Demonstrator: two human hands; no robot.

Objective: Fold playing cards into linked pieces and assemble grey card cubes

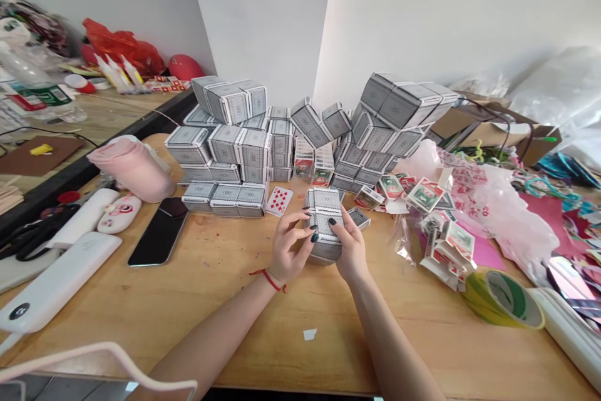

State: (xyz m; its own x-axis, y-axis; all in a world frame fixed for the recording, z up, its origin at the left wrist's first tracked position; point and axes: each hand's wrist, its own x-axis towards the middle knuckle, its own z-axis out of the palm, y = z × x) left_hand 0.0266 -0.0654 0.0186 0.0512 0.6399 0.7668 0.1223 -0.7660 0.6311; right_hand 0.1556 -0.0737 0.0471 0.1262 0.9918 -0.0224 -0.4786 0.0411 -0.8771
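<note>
"Where's the bundle of cards (323, 202)?"

"Out in the middle of the desk (211, 282), back from the near edge, between the two hands. Whether its underside rests on the wood, I can't tell from here."

"And the fingers?"

"The right hand (352, 248) is clamped on it, thumb across the top and fingers along the right side. The left hand (291, 248) has its fingertips against the left side, thumb and forefinger close together. I can't tell if they're pinching anything."

"What would worry you?"

"Uneven pressure, first. If that right thumb pushed harder than the other side could resist, I'd expect the layers to slide apart."

"And behind it?"

"The right-hand stack (399, 101), towards the desk's far edge. Its upper blocks sit askew and jut out, so a knock from a knuckle could bring them down. Those tilted blocks (307, 122) beside it look no steadier."

"The loose card (278, 201)?"

"It lies face up by the front of the left-hand stack (253, 154). A sweep of the left wrist could send it sliding towards the near edge."
</note>
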